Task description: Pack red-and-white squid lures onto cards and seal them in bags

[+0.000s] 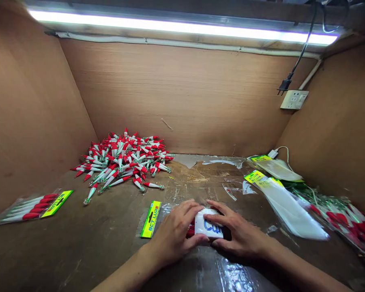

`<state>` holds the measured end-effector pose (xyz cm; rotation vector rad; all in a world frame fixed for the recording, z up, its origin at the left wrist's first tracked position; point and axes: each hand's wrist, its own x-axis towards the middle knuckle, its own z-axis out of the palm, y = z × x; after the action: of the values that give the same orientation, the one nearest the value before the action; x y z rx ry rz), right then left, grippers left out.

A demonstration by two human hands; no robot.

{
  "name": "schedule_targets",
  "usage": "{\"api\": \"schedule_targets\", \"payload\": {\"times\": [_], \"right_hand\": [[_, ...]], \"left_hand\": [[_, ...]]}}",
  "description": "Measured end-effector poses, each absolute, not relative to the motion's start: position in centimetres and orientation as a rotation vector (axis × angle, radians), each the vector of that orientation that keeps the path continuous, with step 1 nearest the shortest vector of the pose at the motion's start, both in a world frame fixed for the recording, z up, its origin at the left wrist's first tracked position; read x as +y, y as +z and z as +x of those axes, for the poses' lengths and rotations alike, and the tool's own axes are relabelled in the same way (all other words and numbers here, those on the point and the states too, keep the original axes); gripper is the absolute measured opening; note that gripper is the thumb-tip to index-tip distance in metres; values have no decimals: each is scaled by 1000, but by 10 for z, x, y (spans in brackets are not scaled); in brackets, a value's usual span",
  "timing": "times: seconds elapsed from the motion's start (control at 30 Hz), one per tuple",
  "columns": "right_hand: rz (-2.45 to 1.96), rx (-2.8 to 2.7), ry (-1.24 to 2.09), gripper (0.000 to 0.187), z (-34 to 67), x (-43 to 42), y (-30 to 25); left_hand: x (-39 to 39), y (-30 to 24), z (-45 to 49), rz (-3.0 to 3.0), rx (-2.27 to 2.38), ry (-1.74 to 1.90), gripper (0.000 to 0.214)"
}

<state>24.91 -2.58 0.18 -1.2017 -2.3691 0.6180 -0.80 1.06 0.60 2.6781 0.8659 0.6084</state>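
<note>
The left hand (173,233) and the right hand (240,233) meet close in front of the camera, low on the workbench (94,251). Both are closed on a small white block (208,228) with blue lettering: the fingers lie over its top and ends, the thumbs press its near edge. The hands almost touch across it.

Under the block lies a clear lure packet (167,211), its long axis running left to right. Its yellow-green header card (151,219) sticks out left of the block, just beyond the left hand, which is the nearer hand to it. Red lure bodies show just left of the block, under the left fingers; whether the packet's right end is open I cannot tell.

Far behind and left of the block sits a pile of red-and-white squid jigs (124,160). A filled packet (33,207) lies well to the left, and empty bags (286,202) are fanned out to the right.
</note>
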Motion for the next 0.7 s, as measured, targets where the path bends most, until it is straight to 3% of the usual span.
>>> {"api": "schedule_targets", "payload": {"times": [0.07, 0.13, 0.3, 0.47, 0.6, 0.7], "right_hand": [[-1177, -2348, 597, 61, 248, -26, 0], [-1136, -2333, 555, 60, 242, -29, 1], [-1073, -2334, 380, 50, 217, -39, 28], [-1000, -2213, 175, 85, 205, -36, 108], [-951, -1923, 74, 63, 211, -35, 161], [-927, -1851, 118, 56, 216, -32, 165]], "left_hand": [[18, 5, -10, 2701, 849, 511, 94], [20, 2, -9, 2717, 808, 394, 108], [10, 0, 6, 2648, 831, 519, 86], [19, 60, -6, 2370, 767, 868, 81], [40, 117, -37, 1887, 629, 1034, 69], [51, 122, -51, 1647, 524, 1054, 66]]}}
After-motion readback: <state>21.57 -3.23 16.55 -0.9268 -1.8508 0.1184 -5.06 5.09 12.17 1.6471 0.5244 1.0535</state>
